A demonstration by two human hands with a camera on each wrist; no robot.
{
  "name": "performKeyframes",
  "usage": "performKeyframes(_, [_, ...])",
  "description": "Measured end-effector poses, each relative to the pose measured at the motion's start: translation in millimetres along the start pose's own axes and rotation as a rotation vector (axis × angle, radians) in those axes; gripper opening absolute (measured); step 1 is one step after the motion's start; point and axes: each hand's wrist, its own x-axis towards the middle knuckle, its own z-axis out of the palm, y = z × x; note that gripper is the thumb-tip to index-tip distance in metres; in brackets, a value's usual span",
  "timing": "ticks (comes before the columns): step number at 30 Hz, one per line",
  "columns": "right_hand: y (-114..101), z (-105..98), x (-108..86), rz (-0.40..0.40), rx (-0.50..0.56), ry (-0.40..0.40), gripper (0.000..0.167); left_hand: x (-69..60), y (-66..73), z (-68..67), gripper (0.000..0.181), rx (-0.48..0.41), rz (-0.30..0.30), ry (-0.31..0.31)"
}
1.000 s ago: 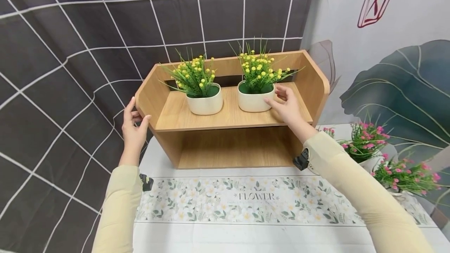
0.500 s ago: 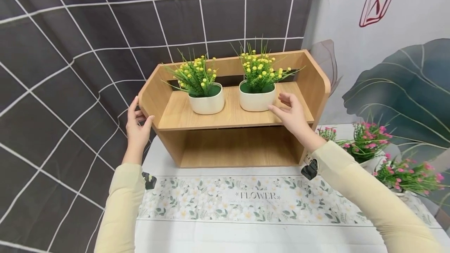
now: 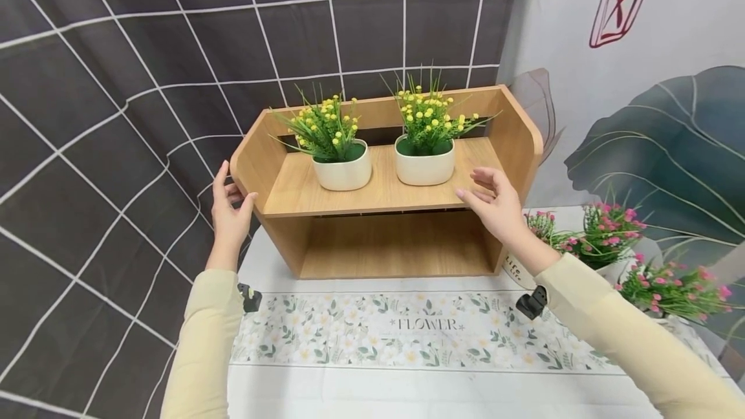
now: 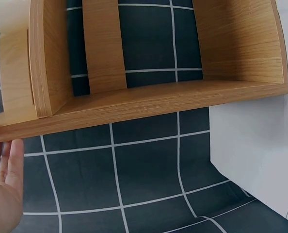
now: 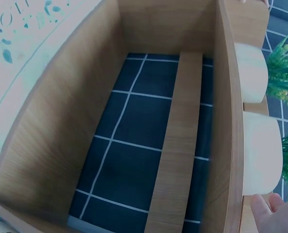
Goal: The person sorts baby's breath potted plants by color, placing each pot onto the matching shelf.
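A two-tier wooden desktop shelf (image 3: 361, 202) stands on the table. Its upper board carries two white oval pots with yellow artificial flowers, the left flowerpot (image 3: 343, 173) and the right flowerpot (image 3: 425, 167). My left hand (image 3: 229, 215) holds the front edge of the shelf's left side panel, thumb inside and fingers along the outer face. My right hand (image 3: 496, 204) hovers in front of the upper board's right end, apart from the right flowerpot, fingers loosely bent and holding nothing. In the right wrist view, its fingertips (image 5: 261, 208) show just beyond that pot.
Several pots of pink flowers (image 3: 611, 235) stand at the table's right, one white pot (image 3: 518, 271) partly behind my right forearm. A floral runner (image 3: 419, 332) lies before the shelf. A dark gridded cloth (image 3: 174, 70) hangs behind and to the left.
My right hand has drawn away from the right flowerpot, towards the right and front. My left hand has stayed at the shelf's left panel. Both flowerpots have kept their places.
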Motion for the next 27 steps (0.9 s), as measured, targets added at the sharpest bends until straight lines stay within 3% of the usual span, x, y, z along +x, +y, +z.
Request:
performKeyframes(15, [8,-30,-38.4,-0.008,-0.097,0.062,0.05,2.6,-3.5,0.0,0.061,-0.038,0.071,0.026])
performKeyframes(27, [32,-51,-64.0,0.004,-0.159,0.111,0.049,4.7,-4.0,-3.4,0.057,-0.059,0.085,0.029])
